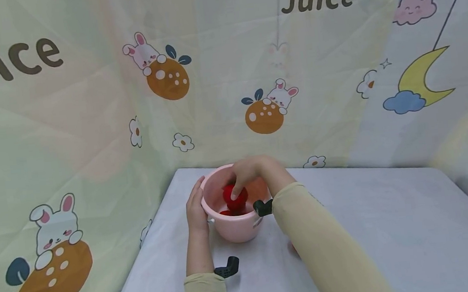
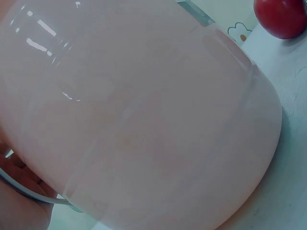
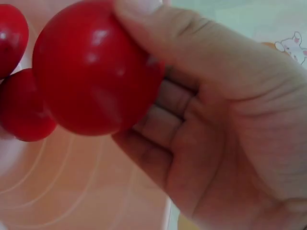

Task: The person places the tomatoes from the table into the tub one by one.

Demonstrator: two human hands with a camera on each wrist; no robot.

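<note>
A pink bucket [image 1: 236, 229] stands near the back of the table. My left hand [image 1: 195, 212] rests against its left outer wall, the fingers lying along the side up to the rim. In the left wrist view the bucket wall [image 2: 158, 124] fills most of the picture, with part of that hand [image 2: 24, 206] beside the handle [image 2: 29, 191]. Reaching over the rim, my right hand [image 1: 248, 173] holds a smooth, round red fruit [image 3: 96, 72] between thumb and fingers. Two more red fruits [image 3: 24, 108] show in the bucket beside it. Whether they are tomatoes or apples is unclear.
Another red fruit [image 2: 283, 17] sits on the white-covered table [image 1: 379, 226], mostly behind my right forearm in the head view. A printed cloth backdrop [image 1: 222, 118] hangs behind the table and along its left side. A black wrist mount [image 1: 228, 267] sticks out from my left sleeve.
</note>
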